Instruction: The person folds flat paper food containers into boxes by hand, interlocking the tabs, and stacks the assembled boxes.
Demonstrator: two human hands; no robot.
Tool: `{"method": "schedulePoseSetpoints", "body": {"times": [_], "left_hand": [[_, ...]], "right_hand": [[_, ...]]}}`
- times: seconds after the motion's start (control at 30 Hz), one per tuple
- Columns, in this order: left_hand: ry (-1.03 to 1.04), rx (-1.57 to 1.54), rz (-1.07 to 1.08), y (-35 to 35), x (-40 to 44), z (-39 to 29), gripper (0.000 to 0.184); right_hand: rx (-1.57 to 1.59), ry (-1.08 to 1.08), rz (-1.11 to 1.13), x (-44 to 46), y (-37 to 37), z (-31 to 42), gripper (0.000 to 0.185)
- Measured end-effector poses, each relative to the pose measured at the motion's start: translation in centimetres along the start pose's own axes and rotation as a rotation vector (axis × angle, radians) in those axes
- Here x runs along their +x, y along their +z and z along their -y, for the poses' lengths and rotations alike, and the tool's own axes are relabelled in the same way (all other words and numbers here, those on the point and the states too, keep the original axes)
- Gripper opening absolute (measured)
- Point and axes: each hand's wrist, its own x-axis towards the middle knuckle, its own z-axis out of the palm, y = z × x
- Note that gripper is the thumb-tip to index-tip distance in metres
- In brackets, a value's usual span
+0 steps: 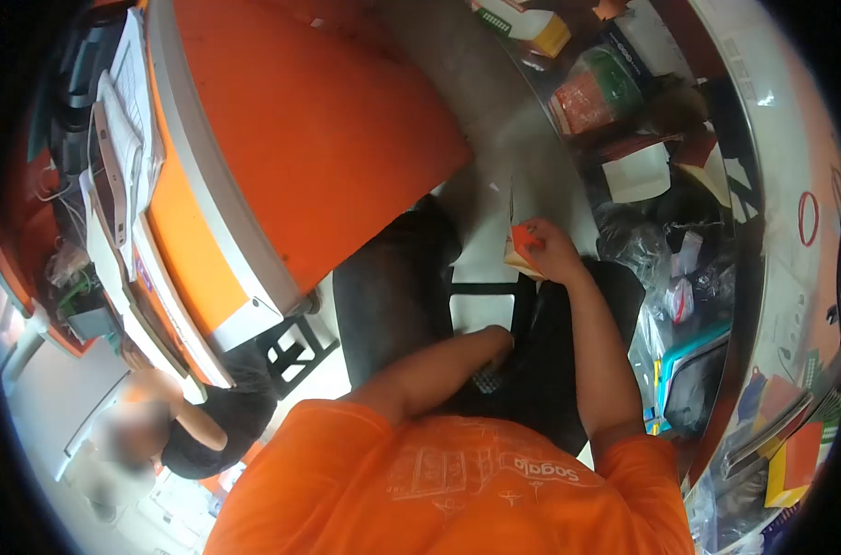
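Observation:
My right hand (554, 252) is closed on a small orange and white box (519, 242), above the floor in front of my knees. The thumb and fingers press on the box's right side. My left hand (500, 344) rests low between my thighs, lower and to the left of the right hand. Its fingers are mostly hidden, and I cannot make out whether it holds anything.
An orange desk (319, 120) with a grey edge fills the upper left. Papers and folders (124, 185) stand beyond it. Another person (198, 425) sits at the lower left. Along the right, a shelf holds a red and green bag (596, 92), clear plastic and a teal folder (693, 356).

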Motion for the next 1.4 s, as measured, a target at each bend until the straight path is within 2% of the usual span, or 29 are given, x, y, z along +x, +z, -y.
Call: {"method": "schedulePoseSetpoints", "body": {"times": [0.23, 0.37, 0.43, 0.47, 0.5, 0.53, 0.57, 0.6, 0.7, 0.9, 1.23, 1.4], "left_hand": [[0.062, 0.088, 0.065, -2.6, -0.8, -0.3, 0.08], [0.128, 0.121, -0.026, -4.1, -7.3, -1.0, 0.083], [-0.055, 0.43, -0.113, -5.9, -12.5, -4.0, 0.082], [-0.108, 0.344, -0.401, -5.1, -15.9, -5.2, 0.063], [-0.04, 0.448, -0.558, -5.5, -14.3, -5.5, 0.044], [0.049, 0.467, -0.679, -4.3, -22.4, -10.4, 0.037], [0.119, 0.632, -0.762, -3.4, -27.7, -14.2, 0.033], [0.167, 0.704, -0.835, -2.5, -31.2, -18.0, 0.033], [0.239, 0.855, -1.001, -0.2, -37.7, -27.0, 0.033], [0.319, 0.938, -1.177, 6.6, -38.6, -32.7, 0.033], [0.195, 1.07, -1.021, 13.0, -33.4, -36.9, 0.035], [0.194, 1.086, -0.759, 18.4, -30.5, -37.5, 0.038]], "right_hand": [[-0.184, -0.119, -0.12, -0.3, -1.5, -0.5, 0.036], [-0.186, -0.08, -0.123, -0.2, -1.9, -0.4, 0.042], [-0.202, -0.166, -0.191, -0.6, -1.4, -0.3, 0.042], [-0.195, -0.205, -0.226, 0.2, -1.1, -2.4, 0.042], [-0.183, -0.265, -0.241, 1.4, -1.4, -4.2, 0.041], [-0.399, -0.254, -0.322, 1.3, -1.8, -4.7, 0.039], [-0.264, -0.209, -0.272, 0.4, -2.3, -2.9, 0.035], [-0.131, -0.16, -0.229, -0.4, -3.0, -1.4, 0.037], [-0.186, -0.304, -0.349, -2.9, -3.5, -0.1, 0.036], [-0.355, -0.527, -0.532, -7.7, -2.4, 1.9, 0.036], [-0.427, -0.788, -0.628, -12.1, 2.2, 4.6, 0.039], [-0.418, -0.971, -0.69, -15.8, 4.5, 4.0, 0.042]]}}
